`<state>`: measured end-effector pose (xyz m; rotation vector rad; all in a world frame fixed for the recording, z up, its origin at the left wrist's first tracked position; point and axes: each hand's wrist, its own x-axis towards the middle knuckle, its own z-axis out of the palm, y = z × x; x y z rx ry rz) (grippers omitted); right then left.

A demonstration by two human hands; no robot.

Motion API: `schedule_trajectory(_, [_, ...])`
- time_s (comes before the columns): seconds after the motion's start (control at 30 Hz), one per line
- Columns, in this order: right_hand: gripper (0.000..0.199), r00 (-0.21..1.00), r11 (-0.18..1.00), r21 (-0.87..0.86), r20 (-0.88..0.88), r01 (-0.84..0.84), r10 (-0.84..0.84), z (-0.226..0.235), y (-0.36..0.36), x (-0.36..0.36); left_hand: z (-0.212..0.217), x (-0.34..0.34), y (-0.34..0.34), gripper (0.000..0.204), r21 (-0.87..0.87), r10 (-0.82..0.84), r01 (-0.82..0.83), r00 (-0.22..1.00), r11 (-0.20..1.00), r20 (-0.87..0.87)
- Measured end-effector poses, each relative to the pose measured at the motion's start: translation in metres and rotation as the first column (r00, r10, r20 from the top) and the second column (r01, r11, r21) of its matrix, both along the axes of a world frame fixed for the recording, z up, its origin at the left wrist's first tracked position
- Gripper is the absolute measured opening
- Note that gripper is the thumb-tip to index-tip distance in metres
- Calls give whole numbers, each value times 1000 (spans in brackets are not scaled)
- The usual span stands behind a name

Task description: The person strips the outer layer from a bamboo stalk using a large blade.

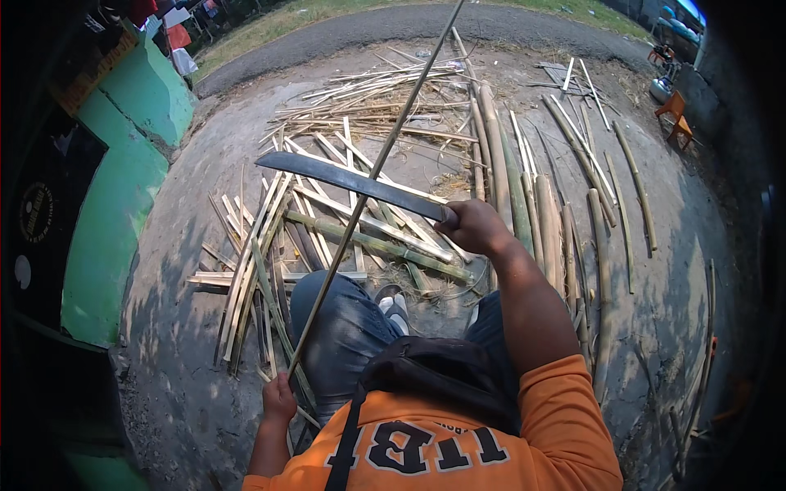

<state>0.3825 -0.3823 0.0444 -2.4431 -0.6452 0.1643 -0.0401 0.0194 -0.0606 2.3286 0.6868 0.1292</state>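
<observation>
My right hand (477,227) is closed round the handle of a machete (352,182), whose long dark blade points left across the view. My left hand (279,398) grips the lower end of a long, thin bamboo strip (391,135), which slants up and to the right past the top edge. Blade and strip cross in the picture; whether they touch, I cannot tell. Beneath them lies a loose heap of split bamboo strips (254,262), with a greenish bamboo piece (381,245) across it in front of my knees.
Long bamboo poles (604,286) lie on the concrete to the right. More thin strips (377,90) are piled farther off, before a paved road (393,33). A green wall (123,196) stands on the left, an orange chair (673,114) at the far right.
</observation>
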Motion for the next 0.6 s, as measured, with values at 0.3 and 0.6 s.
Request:
schedule_trajectory(0.3, [19,998,987,156,57,-30,21,-4,11,-6,-5,-1,-3,68,-83,13,-12,1000,996,16])
schedule_trajectory(0.6, [17,972,997,-27,223,-73,77,14,0,-4,3,-1,-5,65,3,5,-5,999,1000,42])
